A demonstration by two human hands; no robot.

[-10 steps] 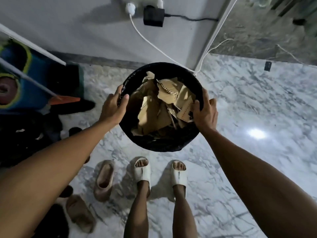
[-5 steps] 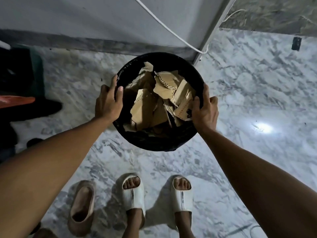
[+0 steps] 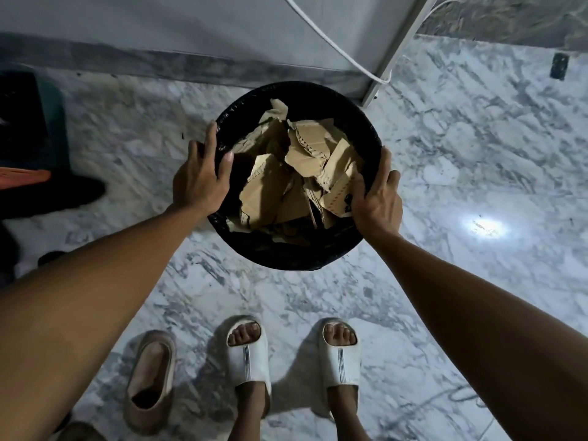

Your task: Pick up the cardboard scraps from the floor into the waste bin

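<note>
A round black waste bin [image 3: 305, 249] sits in front of me over the marble floor, filled with several torn brown cardboard scraps [image 3: 311, 148]. My left hand [image 3: 200, 179] grips the bin's left rim, thumb inside and fingers outside. My right hand [image 3: 375, 195] grips the right rim the same way. Whether the bin's base rests on the floor is hidden. No loose scraps show on the floor in view.
My two feet in white slides [image 3: 249, 354] stand just below the bin, with a loose tan slipper [image 3: 151, 380] to their left. A white wall, a white cable [image 3: 331, 43] and a door frame edge [image 3: 397, 55] lie behind the bin. Dark objects crowd the left edge.
The view has tilted down and the wall has come nearer. The bin stays held between both hands and my feet have stepped forward slightly.
</note>
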